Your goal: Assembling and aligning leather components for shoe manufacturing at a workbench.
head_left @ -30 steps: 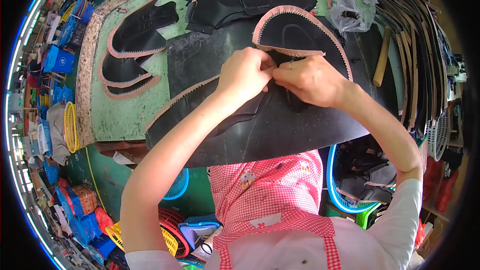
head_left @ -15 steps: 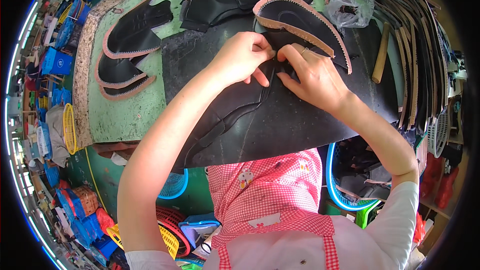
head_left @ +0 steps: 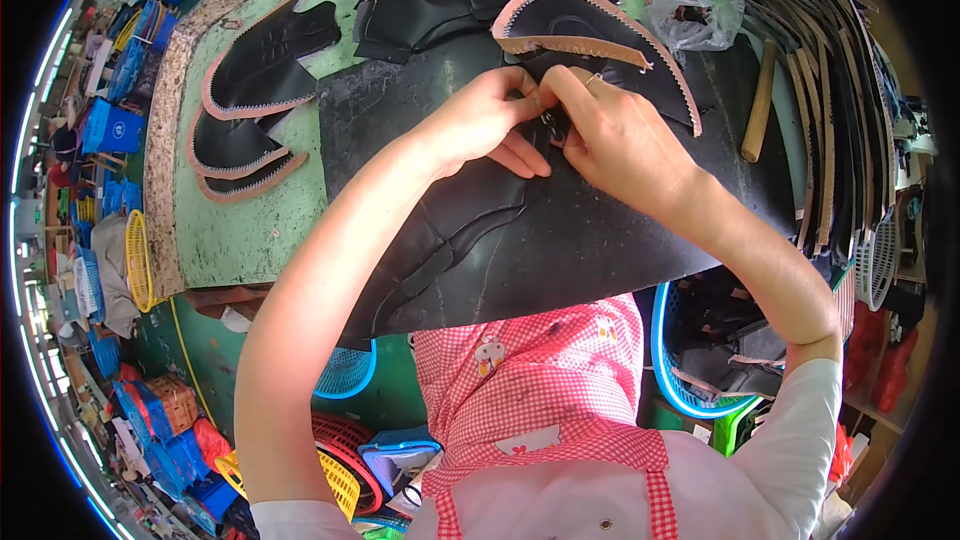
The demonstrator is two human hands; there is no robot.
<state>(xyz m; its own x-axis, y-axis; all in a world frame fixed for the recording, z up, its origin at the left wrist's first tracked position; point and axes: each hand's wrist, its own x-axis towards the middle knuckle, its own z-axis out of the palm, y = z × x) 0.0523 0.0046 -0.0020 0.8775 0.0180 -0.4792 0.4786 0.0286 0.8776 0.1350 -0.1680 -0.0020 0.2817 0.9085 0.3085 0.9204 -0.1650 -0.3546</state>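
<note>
Leather shoe upper (head_left: 465,205), black and creased, lies across the middle of the black mat (head_left: 620,250), and from my end I see both hands meeting over it. The left hand (head_left: 490,125) appears to have thumb and forefinger pinched on the leather, its other fingers stretched out toward the mat's near side. The right hand (head_left: 622,130) has its fingertips curled in, right beside the left; whether it is clamped on leather or on some small tool I cannot tell, since only a faint glint shows between the two. Toward the mat's far side lies a rounded black toe piece (head_left: 585,16) with a pale strip (head_left: 575,44) crossing it; I take it to be joined to the held upper, though the fingers cover any join.

Left of the mat, zigzag-edged leather pieces (head_left: 260,80) overlap on the green tabletop (head_left: 250,235); at its far edge are more black uppers (head_left: 430,10). A wooden stick (head_left: 762,100) lies along its right edge, with a clear plastic bag (head_left: 700,5) at its far right corner.

My worry is the crowding: if that glint is a blade, a slip could nick a finger or the leather. Uneven pulling between the hands could strain the seam, and a forearm brushing the upper's near-left end could drag it askew on the mat
</note>
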